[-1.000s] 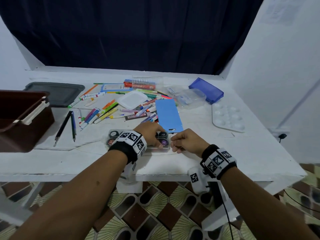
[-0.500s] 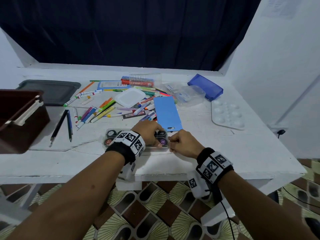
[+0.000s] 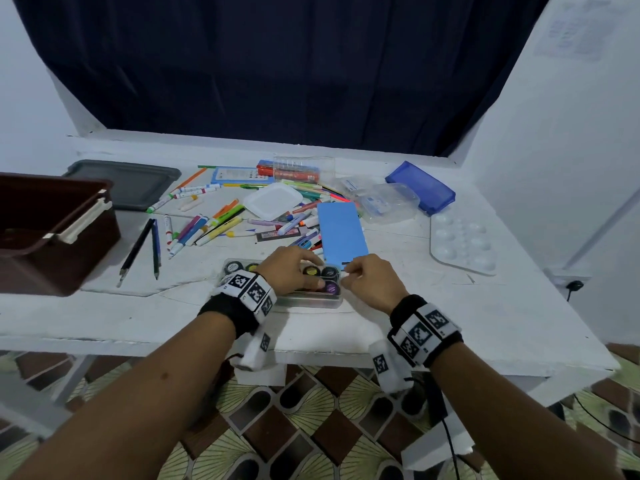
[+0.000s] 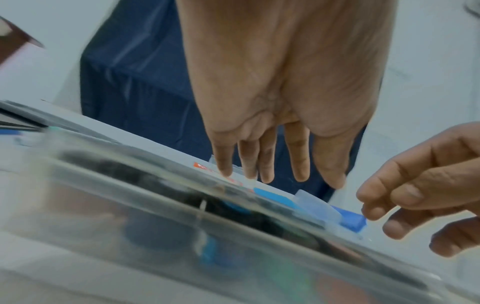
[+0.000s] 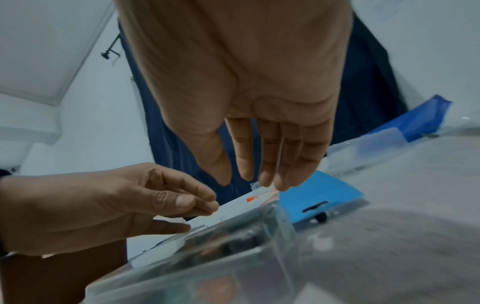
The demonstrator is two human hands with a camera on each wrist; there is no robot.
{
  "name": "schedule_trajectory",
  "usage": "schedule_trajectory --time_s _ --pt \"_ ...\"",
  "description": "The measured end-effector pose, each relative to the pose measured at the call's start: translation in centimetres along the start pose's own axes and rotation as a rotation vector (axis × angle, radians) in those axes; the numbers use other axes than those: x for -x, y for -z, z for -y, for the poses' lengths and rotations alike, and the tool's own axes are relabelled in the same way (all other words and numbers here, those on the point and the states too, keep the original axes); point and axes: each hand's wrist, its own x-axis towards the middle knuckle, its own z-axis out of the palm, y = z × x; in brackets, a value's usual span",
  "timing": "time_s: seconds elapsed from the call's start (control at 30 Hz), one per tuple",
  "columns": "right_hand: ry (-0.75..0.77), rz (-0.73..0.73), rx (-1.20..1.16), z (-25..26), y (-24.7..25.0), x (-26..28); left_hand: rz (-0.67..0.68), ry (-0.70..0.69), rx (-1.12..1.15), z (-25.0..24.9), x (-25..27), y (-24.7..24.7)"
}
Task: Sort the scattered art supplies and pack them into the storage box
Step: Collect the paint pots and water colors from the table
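A clear plastic paint case (image 3: 313, 302) with dark round pots lies near the table's front edge. My left hand (image 3: 310, 273) lies over its top, fingers bent down onto it and thumb against the lid edge (image 5: 182, 236). My right hand (image 3: 347, 274) sits at the case's right end, fingers curled and pinching its edge. In the left wrist view the case (image 4: 182, 205) fills the foreground, blurred, with the right hand (image 4: 376, 216) beside it. Scattered markers (image 3: 207, 226) and two pencils (image 3: 138, 247) lie behind. The brown storage box (image 3: 52, 244) stands at the left.
A light blue card (image 3: 341, 233) lies just behind the case. A grey lid (image 3: 128, 183), a white square lid (image 3: 272, 200), a clear tub (image 3: 388, 202), a blue pouch (image 3: 420, 187) and a white paint palette (image 3: 464, 240) lie across the back and right.
Both hands have stayed at the paint case. The right hand has edged in closer to the case's right end. The case itself has not shifted.
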Motion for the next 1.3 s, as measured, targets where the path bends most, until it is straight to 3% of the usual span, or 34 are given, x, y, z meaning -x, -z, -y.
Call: schedule_trajectory --time_s 0.1,0.3,0.4,0.57,0.73,0.93,1.3 --pt "0.105 0.012 0.022 2.2 0.1 -0.9 -0.168 0.035 0.122 1.9 1.1 1.6" --pt "0.331 0.275 0.252 9.3 -2.3 -3.3 -0.427 0.24 0.411 7.6 3.4 4.8" --pt "0.37 0.438 0.446 12.1 -4.2 -4.7 -0.405 0.43 0.505 10.1 4.2 5.6" --pt "0.363 0.441 0.636 13.7 -5.8 -5.7 -0.296 0.582 0.653 12.3 5.4 6.0" --pt "0.322 0.427 0.602 13.3 -6.4 -5.7 -0.253 0.596 0.602 13.5 6.2 6.0" --pt "0.281 0.389 0.618 13.2 -6.9 -5.1 -0.209 0.51 0.88 12.8 7.2 5.6" --pt "0.248 0.387 0.643 13.3 -7.5 -4.6 -0.213 0.378 0.813 13.5 7.0 4.7"
